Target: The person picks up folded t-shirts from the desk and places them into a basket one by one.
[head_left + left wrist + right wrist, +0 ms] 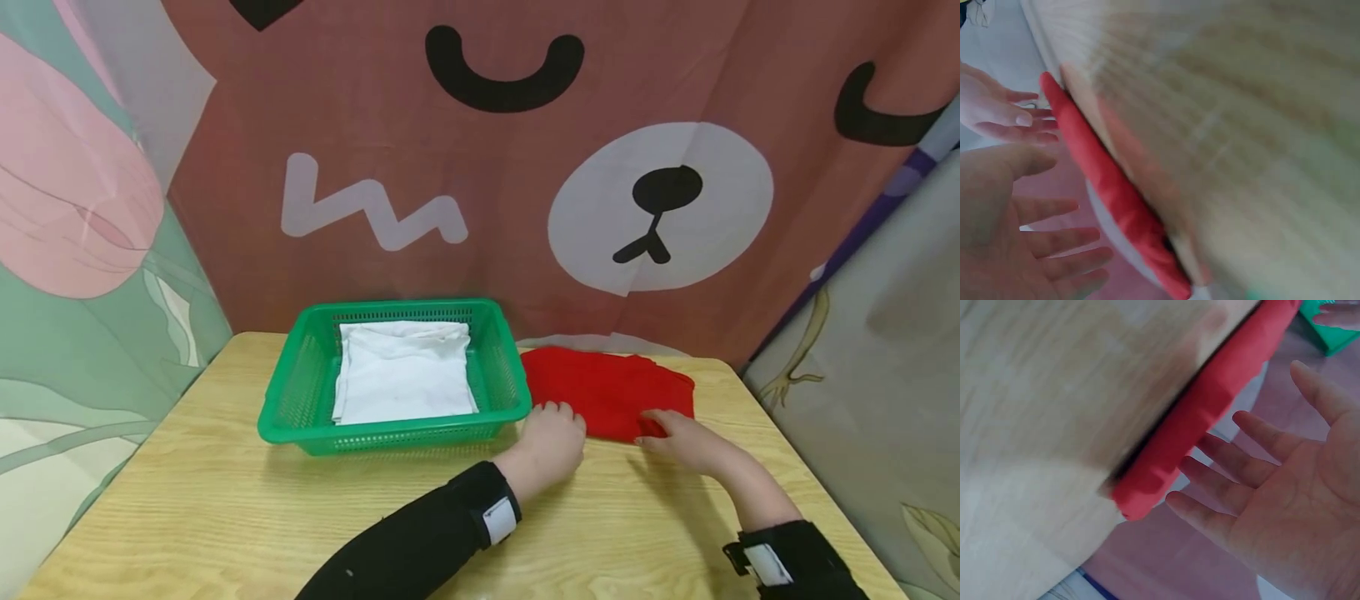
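A folded red cloth lies flat on the table, right of the green basket. My left hand is at the cloth's front left corner, close beside the basket. In the left wrist view its fingers are spread, with nothing held. My right hand hovers by the cloth's front right part, thumb and fingers apart. Seen from the right wrist, the relaxed fingers reach toward the edge of the red cloth without gripping it.
The green plastic basket stands at the back left of the wooden table, with folded white cloth inside. A printed curtain hangs right behind the table, and more patterned fabric hangs at both sides.
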A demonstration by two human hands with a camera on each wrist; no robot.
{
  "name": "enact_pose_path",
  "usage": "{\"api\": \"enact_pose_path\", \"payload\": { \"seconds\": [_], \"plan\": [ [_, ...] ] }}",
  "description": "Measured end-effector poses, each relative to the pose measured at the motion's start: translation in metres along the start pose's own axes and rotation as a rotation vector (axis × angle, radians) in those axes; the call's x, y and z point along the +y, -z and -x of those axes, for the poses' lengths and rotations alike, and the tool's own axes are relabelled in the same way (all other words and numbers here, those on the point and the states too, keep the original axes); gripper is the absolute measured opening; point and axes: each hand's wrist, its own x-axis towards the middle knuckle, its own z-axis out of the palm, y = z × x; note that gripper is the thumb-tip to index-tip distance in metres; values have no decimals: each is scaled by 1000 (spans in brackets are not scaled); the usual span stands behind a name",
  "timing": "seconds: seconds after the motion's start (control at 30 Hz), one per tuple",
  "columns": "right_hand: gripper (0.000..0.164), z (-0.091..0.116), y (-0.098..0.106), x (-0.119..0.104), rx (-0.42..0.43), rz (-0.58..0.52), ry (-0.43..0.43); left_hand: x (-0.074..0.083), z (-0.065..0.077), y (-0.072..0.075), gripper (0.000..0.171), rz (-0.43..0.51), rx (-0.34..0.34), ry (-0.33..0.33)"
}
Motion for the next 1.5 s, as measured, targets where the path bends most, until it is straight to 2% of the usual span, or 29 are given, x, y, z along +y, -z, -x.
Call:
{"api": "enact_pose_path", "payload": {
  "seconds": [0.13, 0.23, 0.37, 0.53, 0.63, 0.8, 1.03, 1.23, 1.37, 1.5],
  "plan": [
    [64, -2, -6, 6, -3, -7, 0, 0, -4, -11, 52, 4, -86, 19],
    [64, -3, -9, 8, 0, -3, -3, -2, -7, -18, 53, -52, -111, 1],
    [60, -5, -11, 9, 18, 18, 0, -3, -8, -23, 52, -104, -102, -30],
    [50, -10, -15, 11, 57, 62, 15, -5, -9, -21, 50, -39, -104, -24],
    [42, -11, -17, 13, 81, 109, 41, -5, -10, -20, 42, -5, -96, -18],
    [36, -10, -20, 13, 102, 167, 88, -5, -11, -22, 25, 3, -66, -10],
    [25, -7, -22, 9, 106, 215, 123, -5, -11, -22, 20, -9, -82, -13],
    [19, 0, -19, 6, 117, 231, 185, -7, -11, -18, 28, -66, -75, -64],
    [19, 6, -18, 4, 101, 225, 202, -8, -9, -15, 43, -58, -92, -88],
    [20, 13, -22, 2, 69, 224, 181, -9, -3, -14, 48, -19, -104, -109]
  ]
}}
